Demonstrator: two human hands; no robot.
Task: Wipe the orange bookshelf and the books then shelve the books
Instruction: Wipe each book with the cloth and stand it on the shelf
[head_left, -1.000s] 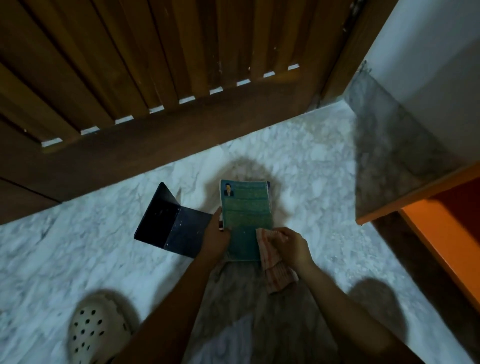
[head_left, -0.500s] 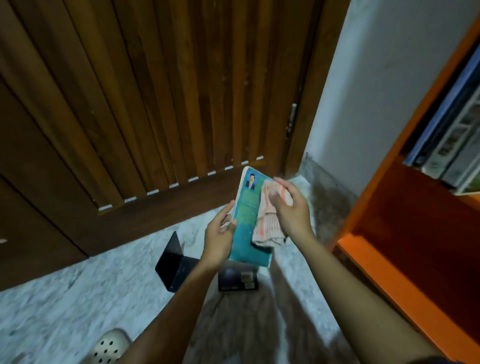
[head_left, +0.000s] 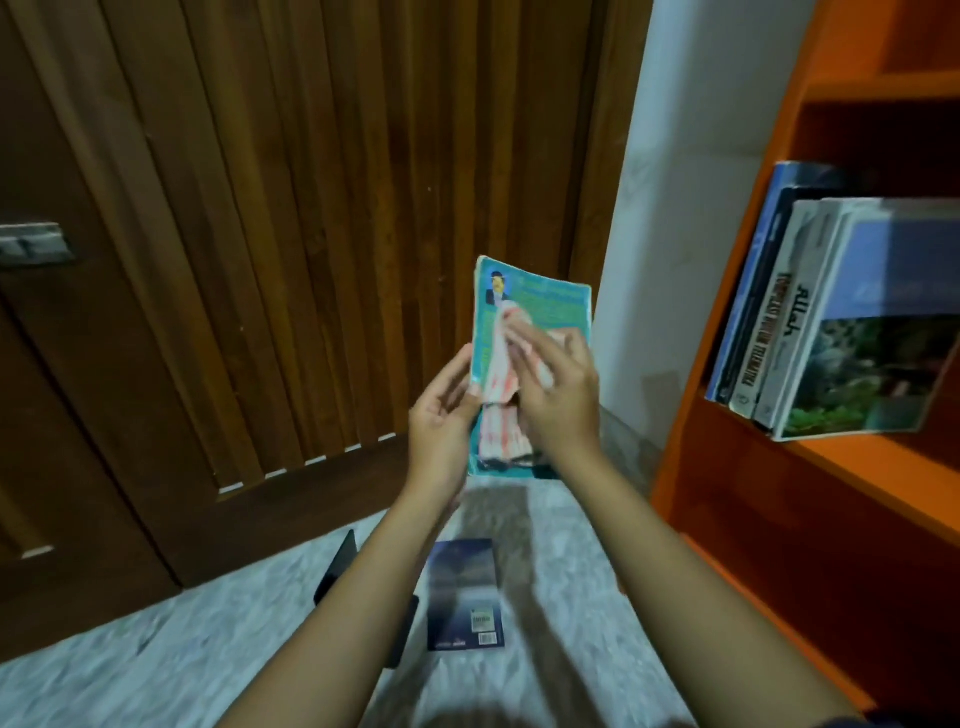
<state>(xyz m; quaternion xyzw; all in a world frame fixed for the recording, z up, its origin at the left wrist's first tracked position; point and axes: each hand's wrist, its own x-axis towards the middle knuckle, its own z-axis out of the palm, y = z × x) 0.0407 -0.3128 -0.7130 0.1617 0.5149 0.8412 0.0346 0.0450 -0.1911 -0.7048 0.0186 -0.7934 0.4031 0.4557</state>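
The teal book has risen higher, cloth seemingly dragged leftward across it.

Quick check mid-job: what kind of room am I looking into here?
Likely a room in a home: a slatted wooden door, marble-look floor, and an orange bookshelf holding leaning books.
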